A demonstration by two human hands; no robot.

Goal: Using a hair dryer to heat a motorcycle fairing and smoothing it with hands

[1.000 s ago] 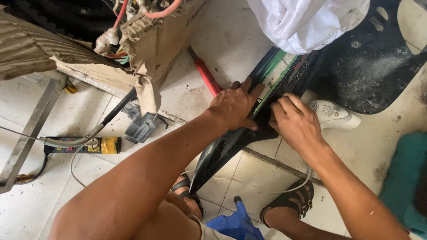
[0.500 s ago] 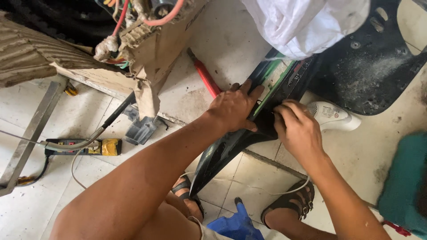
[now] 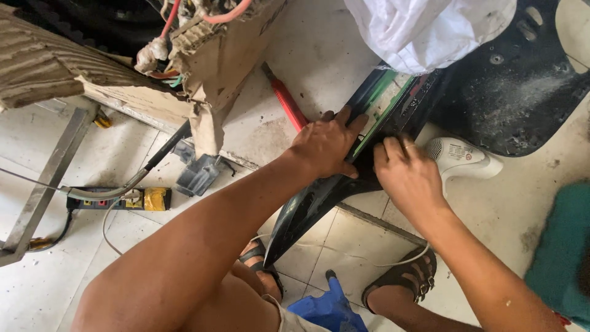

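The person is squatting on a floor of pale, dusty square tiles (image 3: 123,154), and both sandalled feet are showing at the bottom edge. At about 11 o'clock in the view a torn brown cardboard piece with red and white wires (image 3: 203,55) is hanging over a grey metal frame (image 3: 52,166). A black and yellow power strip (image 3: 117,198) is lying at 9 o'clock, and a white plastic bag (image 3: 430,27) is resting at 1 o'clock, with a wide black plastic cover (image 3: 522,92) beside it at 2 o'clock.

In the middle a long, dark, glossy plastic panel with a green strip along it (image 3: 344,178) is lying tilted on the floor. Its long axis is running from 7 o'clock to 1 o'clock; the narrow pointed end is pointing towards the feet and the wider end is going under the bag.

The left hand (image 3: 326,146) is lying flat over the left edge of the panel, fingers spread and pressing down, not closed around anything. The right hand (image 3: 409,175) is curling its fingers over the panel from the right side; I cannot tell how firmly this grip is closing. The panel is passing between and under both hands.

A red-handled tool (image 3: 286,101) is lying just left of the left hand, and a white hair-dryer-shaped device (image 3: 461,160) is lying just beside the right hand.
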